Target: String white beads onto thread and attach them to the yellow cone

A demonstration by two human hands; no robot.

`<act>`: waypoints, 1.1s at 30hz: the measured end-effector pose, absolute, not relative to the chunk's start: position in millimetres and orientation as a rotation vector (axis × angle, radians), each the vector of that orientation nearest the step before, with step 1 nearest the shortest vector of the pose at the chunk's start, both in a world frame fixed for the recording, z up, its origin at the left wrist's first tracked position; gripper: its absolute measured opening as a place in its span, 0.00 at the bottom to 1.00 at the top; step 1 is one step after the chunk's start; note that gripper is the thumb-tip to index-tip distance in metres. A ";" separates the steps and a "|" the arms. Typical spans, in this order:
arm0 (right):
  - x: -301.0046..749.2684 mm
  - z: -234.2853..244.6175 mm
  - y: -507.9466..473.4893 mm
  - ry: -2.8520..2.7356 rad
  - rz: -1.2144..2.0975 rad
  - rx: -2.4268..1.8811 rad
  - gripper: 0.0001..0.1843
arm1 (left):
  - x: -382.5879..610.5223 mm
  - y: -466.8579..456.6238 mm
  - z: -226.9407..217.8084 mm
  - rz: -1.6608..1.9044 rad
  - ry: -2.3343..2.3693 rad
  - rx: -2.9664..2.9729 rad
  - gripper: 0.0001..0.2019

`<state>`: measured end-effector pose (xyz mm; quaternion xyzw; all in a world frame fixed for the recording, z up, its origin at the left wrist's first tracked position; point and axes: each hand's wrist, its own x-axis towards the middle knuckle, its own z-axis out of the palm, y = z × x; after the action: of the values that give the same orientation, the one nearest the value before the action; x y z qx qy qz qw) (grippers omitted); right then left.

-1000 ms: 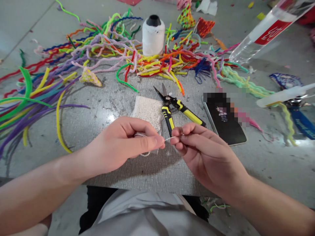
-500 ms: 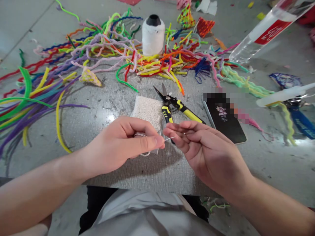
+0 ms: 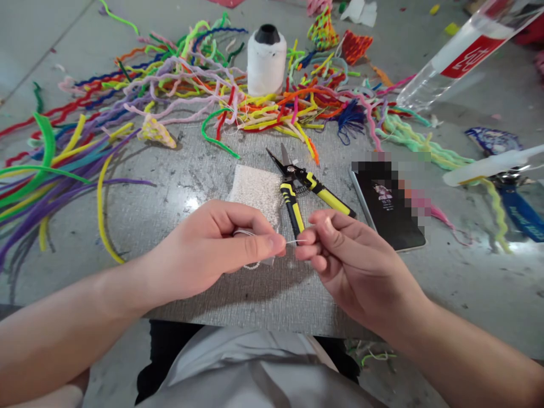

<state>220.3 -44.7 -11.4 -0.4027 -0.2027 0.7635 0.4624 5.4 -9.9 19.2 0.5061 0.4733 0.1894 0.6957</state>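
My left hand is closed in a pinch on a thin white thread, with a loop of it showing under the fingers. My right hand faces it, fingers curled, pinching the thread's free end between thumb and forefinger. Both hands hover just above the near edge of the grey table. Right behind them lie a small clear bag of white beads and yellow-and-black snips, blades pointing away.
A white thread spool stands at the back amid a spread of colourful pipe cleaners. A phone lies right of the snips. A clear bottle lies at the far right, above a blue packet.
My right hand opened its fingers half a second ago, then closed again on the thread end. The left hand has stayed put.
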 end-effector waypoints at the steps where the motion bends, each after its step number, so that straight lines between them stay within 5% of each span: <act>1: 220.8 -11.7 -44.5 -0.511 1.895 -1.007 0.17 | 5.7 -10.1 20.0 0.417 1.068 1.127 0.11; 8: 221.2 -15.2 -44.2 -0.501 1.921 -1.065 0.25 | 8.6 -10.4 27.7 0.395 1.132 1.139 0.10; 17: 222.4 -9.6 -45.8 -0.472 1.925 -0.998 0.04 | 8.2 -10.0 25.5 0.407 1.138 1.147 0.11; 33: 220.3 -1.3 -48.7 -0.508 1.920 -0.899 0.04 | 8.8 -10.3 24.8 0.493 1.178 1.267 0.11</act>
<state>220.3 -48.7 -1.3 -0.3657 -0.2067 0.7810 0.4622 8.8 -10.3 24.8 0.5514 0.5127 0.2147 0.6221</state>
